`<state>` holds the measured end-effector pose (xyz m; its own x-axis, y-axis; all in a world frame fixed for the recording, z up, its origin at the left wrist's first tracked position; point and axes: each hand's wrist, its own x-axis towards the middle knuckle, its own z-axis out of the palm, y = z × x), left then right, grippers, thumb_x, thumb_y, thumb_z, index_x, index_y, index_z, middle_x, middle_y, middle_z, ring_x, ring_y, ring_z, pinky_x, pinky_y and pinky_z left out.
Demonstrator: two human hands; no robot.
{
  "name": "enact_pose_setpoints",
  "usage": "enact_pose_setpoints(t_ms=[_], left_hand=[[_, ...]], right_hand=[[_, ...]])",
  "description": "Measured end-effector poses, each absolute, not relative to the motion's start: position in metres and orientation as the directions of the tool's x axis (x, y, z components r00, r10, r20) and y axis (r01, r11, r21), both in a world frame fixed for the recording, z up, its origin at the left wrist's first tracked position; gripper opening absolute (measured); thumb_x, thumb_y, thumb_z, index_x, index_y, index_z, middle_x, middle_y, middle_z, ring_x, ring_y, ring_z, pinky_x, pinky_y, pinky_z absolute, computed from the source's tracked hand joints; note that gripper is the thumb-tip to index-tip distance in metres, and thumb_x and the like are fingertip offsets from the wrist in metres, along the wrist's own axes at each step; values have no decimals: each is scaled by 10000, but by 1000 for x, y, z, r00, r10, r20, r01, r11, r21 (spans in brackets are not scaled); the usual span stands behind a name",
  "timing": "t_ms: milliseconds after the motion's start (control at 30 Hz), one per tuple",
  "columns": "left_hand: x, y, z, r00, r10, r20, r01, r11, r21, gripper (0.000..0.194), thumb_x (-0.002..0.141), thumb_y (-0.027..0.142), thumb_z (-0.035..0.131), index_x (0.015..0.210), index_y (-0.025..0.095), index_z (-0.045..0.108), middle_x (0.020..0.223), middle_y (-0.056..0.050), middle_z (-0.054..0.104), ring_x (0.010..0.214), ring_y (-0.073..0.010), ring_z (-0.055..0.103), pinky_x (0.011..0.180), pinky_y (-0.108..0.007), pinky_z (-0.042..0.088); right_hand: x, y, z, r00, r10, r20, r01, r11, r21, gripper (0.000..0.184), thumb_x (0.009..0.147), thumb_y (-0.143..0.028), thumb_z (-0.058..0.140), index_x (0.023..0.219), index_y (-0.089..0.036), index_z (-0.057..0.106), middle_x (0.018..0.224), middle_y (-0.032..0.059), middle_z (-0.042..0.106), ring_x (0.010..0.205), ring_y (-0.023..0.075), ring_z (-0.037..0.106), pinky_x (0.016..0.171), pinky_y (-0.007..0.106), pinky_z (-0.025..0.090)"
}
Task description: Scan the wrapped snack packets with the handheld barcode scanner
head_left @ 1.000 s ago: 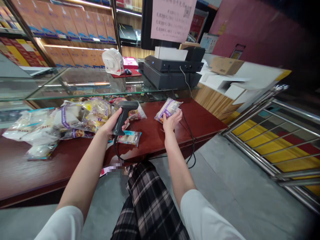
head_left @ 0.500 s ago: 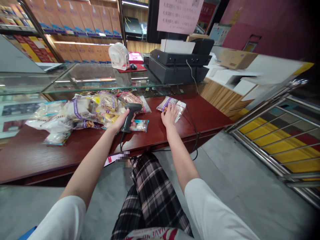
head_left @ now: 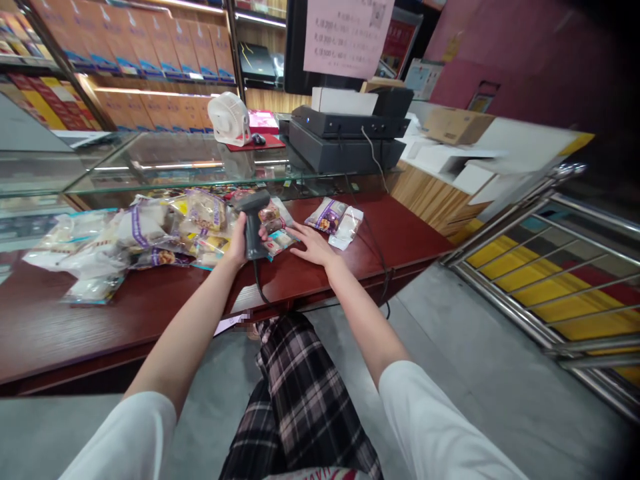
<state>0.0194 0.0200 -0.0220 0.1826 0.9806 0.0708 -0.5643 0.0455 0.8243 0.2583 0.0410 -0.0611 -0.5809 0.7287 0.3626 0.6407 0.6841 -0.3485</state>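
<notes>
White shelf lights point(head_left: 137, 92) burn brightest left of the white fan point(head_left: 229, 119), with pale streaks lying across the glass counter point(head_left: 160, 148) in front of it and a soft sheen on the red-brown desk point(head_left: 125, 320) farther forward. Well to the fan's right I'm looking into gloom, black at the upper corner, the metal railing point(head_left: 505, 309) stretched toward the edge, while the pink notice point(head_left: 345, 40) nearer the fan has blurred print

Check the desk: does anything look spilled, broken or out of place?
Nothing looks spilled or broken. The heap of packets is merely untidy, its bags overlapping at odd angles on the desk; two packets lie apart, at right.
</notes>
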Motion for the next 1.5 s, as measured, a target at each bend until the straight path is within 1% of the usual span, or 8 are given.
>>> enact_pose_setpoints(t_ms=[133,200,300,433,600,767,1200,1500], left_hand=[[7,15,-13,194,980,48,-628,87,773,580,935,693,413,740,164,548,553,11,487,412,-97,456,428,-228,452],[6,14,-13,206,977,50,-625,92,775,559,937,674,432,746,162,551,561,3,495,416,-101,461,420,-229,449],[8,16,-17,239,968,74,-604,88,792,522,935,640,473,762,156,562,567,-2,506,428,-106,475,438,-234,468],[10,20,-24,267,961,75,-575,96,813,487,930,612,503,783,152,567,566,-4,517,437,-110,489,448,-235,480],[11,20,-24,280,959,30,-541,132,831,460,924,602,525,828,154,568,572,5,521,426,-110,484,439,-237,479],[11,14,-20,362,932,32,-538,180,823,453,918,607,531,828,163,556,571,10,505,410,-106,451,396,-225,429],[22,9,-28,518,853,55,-431,205,879,553,898,665,520,971,124,605,583,7,511,417,-111,441,409,-240,414],[26,0,-20,515,855,66,-429,190,883,531,875,665,564,920,137,600,576,7,513,397,-105,444,383,-231,415]], right_hand=[[254,40,-60,-411,822,394,764,546,-343,389,903,-347,619,1262,-206,663,1415,103,596,1352,304,495,1165,495,341],[255,38,-60,-288,848,446,797,470,-380,462,847,-313,666,1286,-172,631,1449,136,556,1348,325,492,1146,513,354],[255,37,-59,-420,792,442,716,589,-374,664,830,-231,650,1469,-202,472,1582,110,413,1424,286,424,1175,472,337],[254,41,-64,-536,770,346,664,638,-391,508,903,-220,577,1410,-232,548,1452,92,545,1336,246,511,1143,414,385],[261,61,-76,-171,867,468,678,448,-583,323,959,-355,520,1188,-170,655,1193,131,640,1156,258,589,1056,405,440],[274,73,-78,137,916,377,510,261,-820,422,966,-514,399,985,-170,641,983,113,696,979,268,625,945,420,476],[269,62,-72,69,916,395,504,309,-806,479,873,-668,414,727,-224,521,725,32,607,761,214,558,785,346,458],[268,62,-72,46,936,349,502,280,-818,302,908,-427,481,900,-191,669,908,68,730,902,236,650,878,359,505]])
